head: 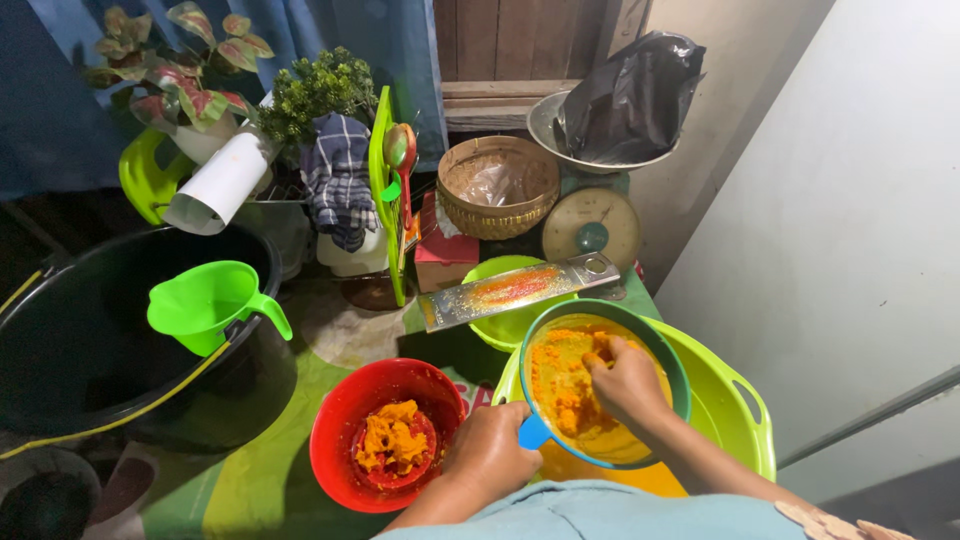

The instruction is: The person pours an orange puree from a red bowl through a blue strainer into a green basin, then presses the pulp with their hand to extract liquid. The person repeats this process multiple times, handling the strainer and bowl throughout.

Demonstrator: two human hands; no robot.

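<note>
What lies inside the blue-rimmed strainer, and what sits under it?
Inside the strainer is wet orange pulp, pressed by the right hand. The left hand grips its blue handle. Underneath sits a lime-green basin; its contents are mostly covered.

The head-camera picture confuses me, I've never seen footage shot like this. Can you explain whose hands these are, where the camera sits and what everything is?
There is no machine here: a person wears one camera on the head, so you look down at their own two bare hands.

The left hand has a grip on the blue handle of a round strainer. The right hand presses into the orange pulp inside it. The strainer sits over a lime-green tub.

Beside it stands a red bowl with more orange mash. Behind the strainer, a metal grater stained orange rests across a small green bowl.

To the left, a green jug hangs on the rim of a big black tub. Farther back are potted plants, a woven basket and a kitchen scale carrying a black bag.
</note>
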